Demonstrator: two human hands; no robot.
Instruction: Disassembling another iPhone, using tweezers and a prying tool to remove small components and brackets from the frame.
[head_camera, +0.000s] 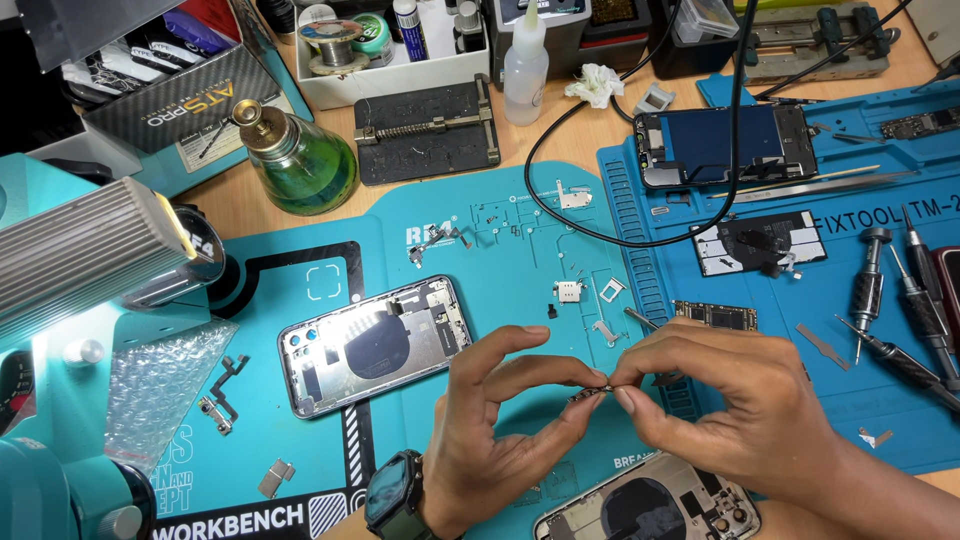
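a: where does the work stand?

b: mid-strip-down, i'd judge. 1 opened phone shell (375, 343) lies on the teal mat (500, 250) with its back cavity bare, and a 2nd shell (650, 505) sits at the bottom edge just below the hands. a screen assembly (725, 145) rests apart on the blue mat (900, 330), and a logic board (715, 316) lies near the seam between the 2 mats.

a: and the hands?

b: the left hand (495, 430) and the right hand (730, 400) meet fingertip to fingertip, both pinched shut on a small dark part (592, 392) held in the air above the teal mat. too small to tell what kind.

a: what looks left?

b: plenty, i think. a flex cable (222, 395), small brackets (575, 195) and loose bits lie scattered unfitted. the screwdrivers (905, 320) lie untouched to the right.
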